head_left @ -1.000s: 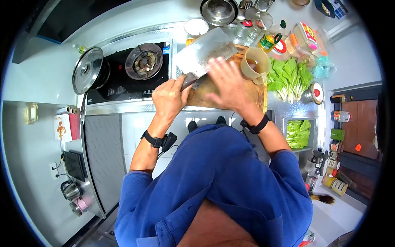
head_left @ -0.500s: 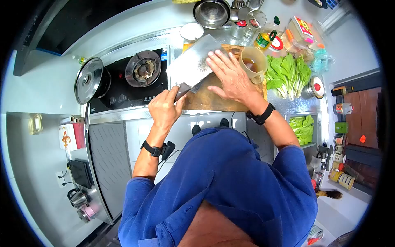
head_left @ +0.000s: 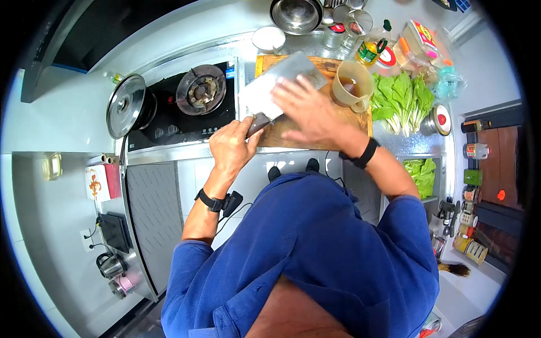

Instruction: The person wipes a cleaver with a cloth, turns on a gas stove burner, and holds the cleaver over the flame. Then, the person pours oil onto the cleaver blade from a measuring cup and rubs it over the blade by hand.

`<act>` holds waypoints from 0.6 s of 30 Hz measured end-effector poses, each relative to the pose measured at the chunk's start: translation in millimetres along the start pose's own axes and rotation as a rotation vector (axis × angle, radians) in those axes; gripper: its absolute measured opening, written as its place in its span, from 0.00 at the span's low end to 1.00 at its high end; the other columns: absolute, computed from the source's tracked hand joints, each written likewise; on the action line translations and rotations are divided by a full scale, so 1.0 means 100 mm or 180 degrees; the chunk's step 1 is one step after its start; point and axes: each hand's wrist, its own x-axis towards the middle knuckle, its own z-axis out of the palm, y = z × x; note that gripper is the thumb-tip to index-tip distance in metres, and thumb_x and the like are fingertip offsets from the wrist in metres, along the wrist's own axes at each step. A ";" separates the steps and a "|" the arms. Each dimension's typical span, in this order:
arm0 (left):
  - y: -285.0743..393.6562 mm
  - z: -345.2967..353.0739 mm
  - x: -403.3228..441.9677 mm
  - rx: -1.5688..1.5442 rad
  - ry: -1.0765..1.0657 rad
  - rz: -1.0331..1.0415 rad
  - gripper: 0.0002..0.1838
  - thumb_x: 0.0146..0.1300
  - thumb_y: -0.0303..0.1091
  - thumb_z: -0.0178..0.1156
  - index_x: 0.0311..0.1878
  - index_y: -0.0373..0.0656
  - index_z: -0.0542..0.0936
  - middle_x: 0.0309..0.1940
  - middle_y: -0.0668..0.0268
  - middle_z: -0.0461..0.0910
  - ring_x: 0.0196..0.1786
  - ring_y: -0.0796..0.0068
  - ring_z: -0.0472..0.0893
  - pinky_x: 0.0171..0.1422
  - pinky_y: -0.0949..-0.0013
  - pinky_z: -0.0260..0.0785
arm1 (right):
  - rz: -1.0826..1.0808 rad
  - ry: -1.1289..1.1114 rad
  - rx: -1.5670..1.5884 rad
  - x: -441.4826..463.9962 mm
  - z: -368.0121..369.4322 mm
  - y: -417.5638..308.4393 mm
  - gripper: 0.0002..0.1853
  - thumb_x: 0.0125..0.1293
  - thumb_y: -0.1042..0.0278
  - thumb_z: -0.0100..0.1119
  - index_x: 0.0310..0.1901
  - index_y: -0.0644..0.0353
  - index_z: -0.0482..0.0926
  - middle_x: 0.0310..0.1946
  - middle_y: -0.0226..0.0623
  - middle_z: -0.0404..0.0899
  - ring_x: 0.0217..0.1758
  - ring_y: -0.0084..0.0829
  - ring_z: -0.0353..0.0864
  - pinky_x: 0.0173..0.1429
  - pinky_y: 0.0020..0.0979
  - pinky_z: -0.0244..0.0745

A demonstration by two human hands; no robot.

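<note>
A broad cleaver point(head_left: 270, 84) lies tilted over the wooden cutting board point(head_left: 355, 121), its blade flat side up. My left hand point(head_left: 232, 143) is wrapped round its dark handle. Over the blade's right part is my right hand point(head_left: 310, 112), palm down with fingers stretched out and slightly blurred; whether it touches the blade I cannot tell. Just right of that hand, a beige cup point(head_left: 352, 84) with brown liquid stands on the board. What lies under the blade is hidden.
Left of the board is a gas stove point(head_left: 201, 90) with a lidded pan point(head_left: 126, 106). Leafy greens point(head_left: 403, 101) lie at the right, with more in the sink point(head_left: 420, 174). Behind stand an oil bottle point(head_left: 369, 50), a white bowl point(head_left: 269, 39) and a metal bowl point(head_left: 296, 16).
The cleaver blade first swung toward the left, then moved back a little to the right. My right hand has shifted slightly left relative to the board and stays over the blade.
</note>
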 end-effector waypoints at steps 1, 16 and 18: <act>0.00 0.00 -0.02 -0.0008 -0.0009 0.0002 0.19 0.50 0.40 0.76 0.46 0.46 0.85 0.23 0.64 0.77 0.24 0.62 0.80 0.29 0.62 0.71 | 0.0224 0.0145 -0.0094 -0.01 -0.02 0.19 0.44 0.63 0.43 0.64 0.75 0.59 0.63 0.78 0.42 0.60 0.83 0.42 0.52 0.84 0.52 0.44; -0.10 0.03 -0.12 -0.0420 -0.0237 -0.0287 0.17 0.54 0.40 0.75 0.45 0.45 0.87 0.25 0.63 0.82 0.26 0.61 0.83 0.31 0.63 0.73 | 0.1380 0.0191 -0.0810 -0.24 -0.01 0.91 0.39 0.75 0.35 0.42 0.76 0.58 0.62 0.79 0.38 0.58 0.84 0.47 0.50 0.84 0.52 0.44; -0.12 0.02 -0.13 -0.0775 -0.0329 -0.0616 0.16 0.56 0.41 0.74 0.45 0.44 0.87 0.25 0.62 0.82 0.26 0.63 0.83 0.31 0.64 0.73 | 0.1364 0.0563 -0.0545 -0.26 -0.14 1.01 0.40 0.75 0.34 0.40 0.74 0.62 0.65 0.78 0.45 0.61 0.82 0.49 0.53 0.84 0.52 0.44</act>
